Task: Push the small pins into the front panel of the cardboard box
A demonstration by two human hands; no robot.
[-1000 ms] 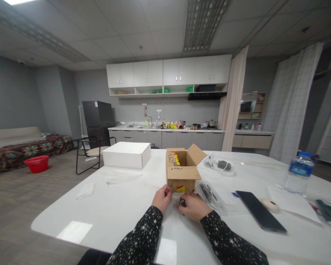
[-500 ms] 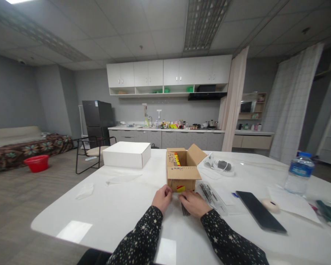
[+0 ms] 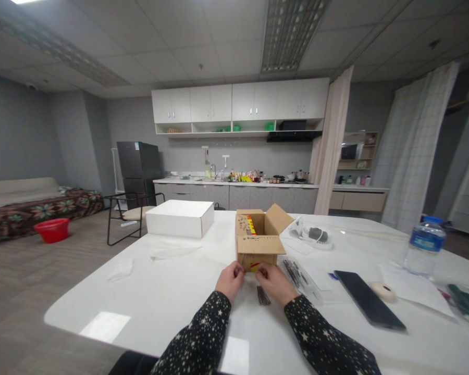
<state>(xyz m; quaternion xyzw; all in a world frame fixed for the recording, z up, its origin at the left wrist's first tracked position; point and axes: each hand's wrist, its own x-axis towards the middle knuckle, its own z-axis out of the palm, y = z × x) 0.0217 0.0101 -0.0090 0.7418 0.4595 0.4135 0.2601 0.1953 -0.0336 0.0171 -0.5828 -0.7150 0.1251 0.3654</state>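
Observation:
An open cardboard box (image 3: pixel 257 260) with red and yellow markings stands in front of me, its flaps folded outward. Close to its lower left front corner, my left hand (image 3: pixel 230 282) is closed in a pinch; what the fingertips hold, if anything, is hidden. My right hand (image 3: pixel 276 284) is pinched at the box's lower right front, and its grip is too small to make out. Several thin dark sticks (image 3: pixel 263 296) lie together on the table just below the right hand. A clear plastic tray (image 3: pixel 310 291) holding similar dark pieces lies to its right.
On the white table (image 3: pixel 172 307) are a white box (image 3: pixel 175 220) at back left, a black phone (image 3: pixel 369 299), a round beige object (image 3: pixel 383 290), a water bottle (image 3: pixel 425 247) and white paper (image 3: pixel 418 289) at right. A grey-and-white corded item (image 3: pixel 316 235) lies behind.
My right hand has lifted and shifted slightly, its fingers drawn into a pinch, uncovering more of the dark sticks. The left hand stays almost in place.

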